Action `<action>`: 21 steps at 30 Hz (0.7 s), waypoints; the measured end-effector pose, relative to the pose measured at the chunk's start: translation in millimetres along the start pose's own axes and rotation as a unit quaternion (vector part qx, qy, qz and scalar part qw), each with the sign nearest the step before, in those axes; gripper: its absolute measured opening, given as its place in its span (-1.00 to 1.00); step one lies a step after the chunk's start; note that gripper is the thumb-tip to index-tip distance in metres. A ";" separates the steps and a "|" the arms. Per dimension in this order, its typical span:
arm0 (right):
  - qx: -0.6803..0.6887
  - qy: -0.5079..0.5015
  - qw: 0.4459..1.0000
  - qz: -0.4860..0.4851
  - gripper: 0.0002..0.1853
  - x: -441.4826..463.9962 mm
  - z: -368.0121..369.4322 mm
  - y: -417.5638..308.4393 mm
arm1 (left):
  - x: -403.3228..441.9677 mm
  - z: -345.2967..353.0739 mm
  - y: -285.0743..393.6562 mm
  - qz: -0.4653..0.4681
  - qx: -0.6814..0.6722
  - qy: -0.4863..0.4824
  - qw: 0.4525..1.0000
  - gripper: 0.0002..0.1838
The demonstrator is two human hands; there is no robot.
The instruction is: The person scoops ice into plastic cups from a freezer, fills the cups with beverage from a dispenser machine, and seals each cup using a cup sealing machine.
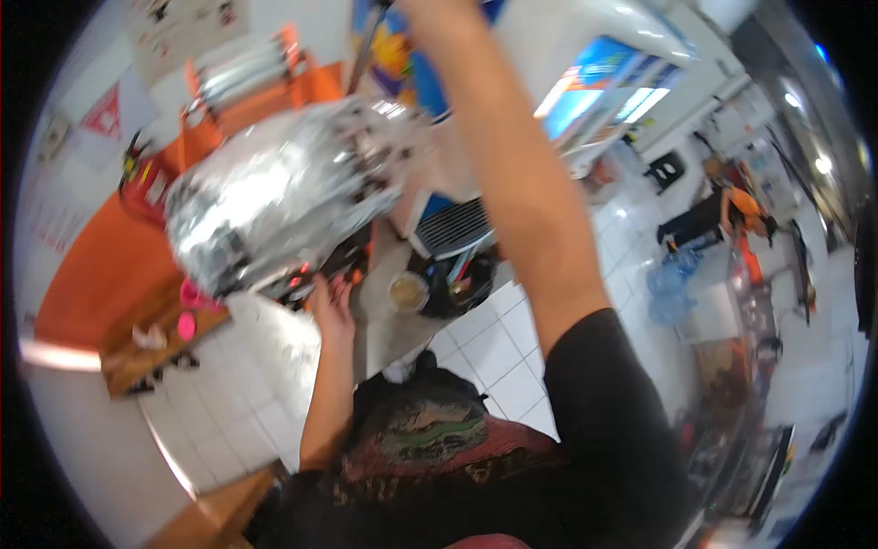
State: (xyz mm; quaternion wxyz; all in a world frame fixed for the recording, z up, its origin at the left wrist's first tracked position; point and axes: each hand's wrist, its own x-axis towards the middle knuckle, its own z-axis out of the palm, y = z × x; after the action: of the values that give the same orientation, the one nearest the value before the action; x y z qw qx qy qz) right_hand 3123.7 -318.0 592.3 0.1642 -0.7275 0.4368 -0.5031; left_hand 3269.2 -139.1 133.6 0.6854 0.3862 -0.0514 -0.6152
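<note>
A large bulky thing wrapped in shiny silver material fills the upper left. Below its lower right side is my left hand, fingers a little apart, beside dark parts with a small red light. My right arm reaches up past it; my right hand is at the top edge, partly cut off, close to the upper end of a thin dark rod. The right hand's fingers are too hidden to read.
Behind the wrapped thing is an orange stand with a clear roll. A red fire extinguisher is at the left. A white machine has a black grille. A round container sits below. A person bends at the right.
</note>
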 end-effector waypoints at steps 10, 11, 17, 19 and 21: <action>0.314 0.098 0.942 -0.062 -0.62 -19.1 22.8 6.2 | -6.0 12.8 0.8 0.030 0.030 0.053 0.998 -0.48; 0.309 0.103 0.943 -0.069 -0.62 -14.1 24.7 7.2 | -10.8 18.0 3.0 0.034 0.037 0.062 0.997 -0.48; 0.299 0.094 0.949 -0.040 -0.62 -17.2 17.3 -1.4 | -8.0 14.4 0.2 0.018 0.041 0.083 0.996 -0.49; 0.299 0.090 0.949 -0.027 -0.61 -37.4 8.9 -6.4 | -10.1 14.6 -0.3 0.035 0.029 0.072 0.996 -0.48; 0.280 0.090 0.956 -0.021 -0.62 -65.4 0.2 -9.8 | -6.8 6.5 -1.5 0.033 0.031 0.073 0.996 -0.47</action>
State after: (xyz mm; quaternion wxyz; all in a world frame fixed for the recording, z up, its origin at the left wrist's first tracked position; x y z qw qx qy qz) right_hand 3121.1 -260.1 560.4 0.3106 -0.6132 0.2760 -0.6718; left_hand 3262.8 -136.1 140.0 0.6951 0.4492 -0.0337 -0.5603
